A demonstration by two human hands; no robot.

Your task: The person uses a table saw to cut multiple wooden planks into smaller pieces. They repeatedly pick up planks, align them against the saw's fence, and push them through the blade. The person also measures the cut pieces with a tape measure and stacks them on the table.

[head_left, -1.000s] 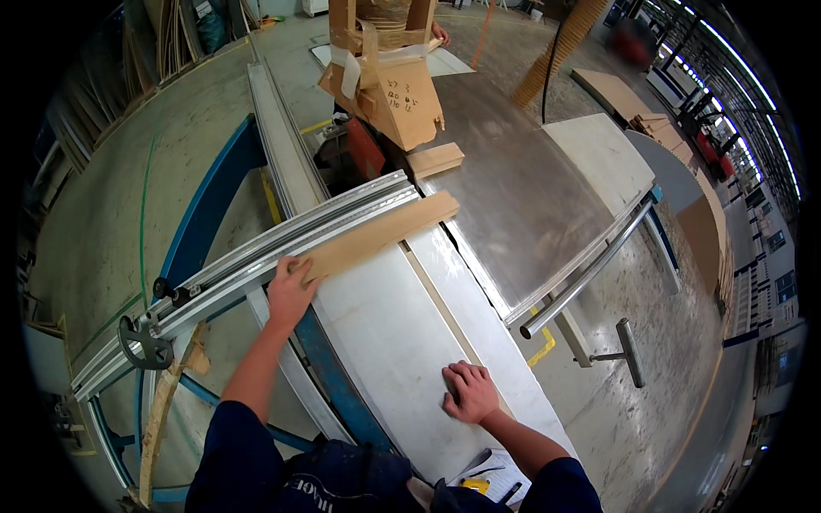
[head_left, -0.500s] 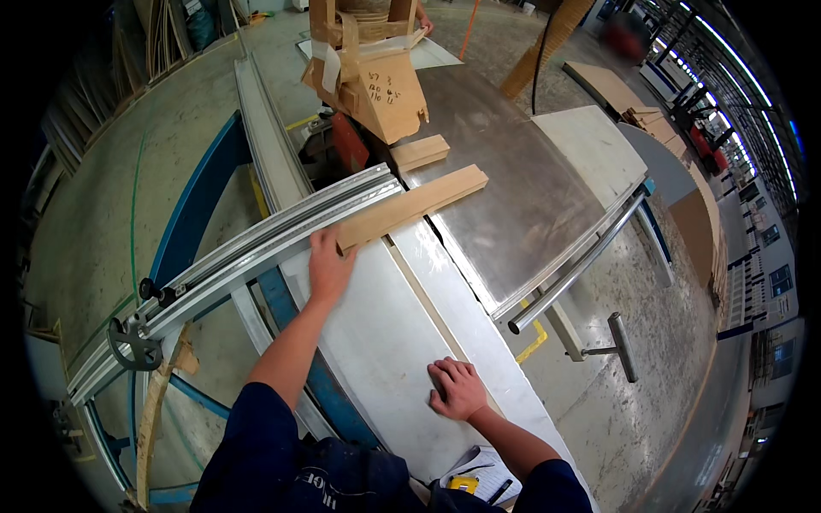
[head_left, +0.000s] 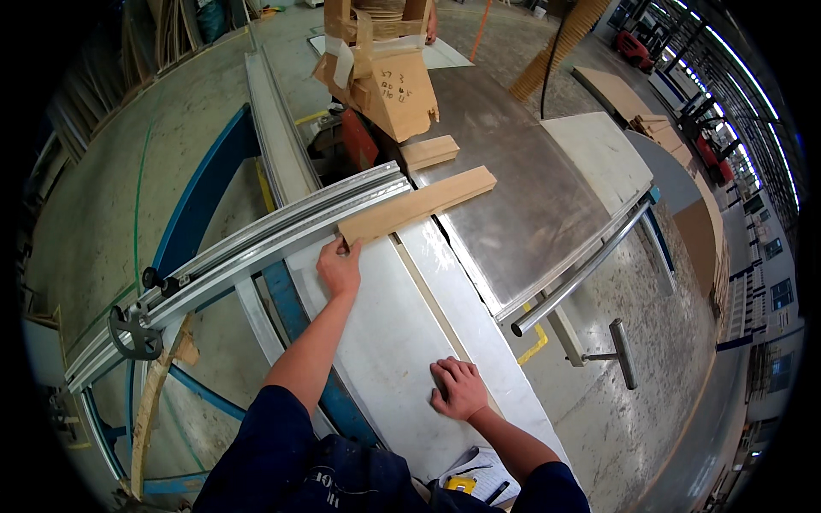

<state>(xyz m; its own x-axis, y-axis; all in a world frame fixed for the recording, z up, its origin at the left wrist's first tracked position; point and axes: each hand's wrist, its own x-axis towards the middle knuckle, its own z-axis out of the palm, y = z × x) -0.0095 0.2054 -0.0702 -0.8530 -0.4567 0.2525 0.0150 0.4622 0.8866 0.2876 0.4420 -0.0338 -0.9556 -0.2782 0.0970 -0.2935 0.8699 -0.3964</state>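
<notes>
A long wooden board (head_left: 419, 203) lies along the aluminium fence (head_left: 282, 224) of a sliding table saw, its far end over the dark steel table (head_left: 505, 188). My left hand (head_left: 339, 268) is at its near end, with thumb and fingers bent against the board's corner. Part of the fingertips' contact is hidden. On the white sliding table (head_left: 376, 316), my right hand (head_left: 459, 389) rests with fingers apart and slightly bent, holding nothing. A shorter wooden block (head_left: 430, 152) sits on the steel table beyond the board.
A taped cardboard cover (head_left: 393, 94) hangs over the saw area. Near my body lie papers (head_left: 483, 466), a yellow tape measure (head_left: 460, 485) and a pen. A black handle (head_left: 134, 333) stands by the fence's left end. Another person's hand (head_left: 432, 26) shows at the back.
My left hand has shifted from lying against the board's side to bent fingers at its near end corner. The right hand stays put. The view has shifted slightly.
</notes>
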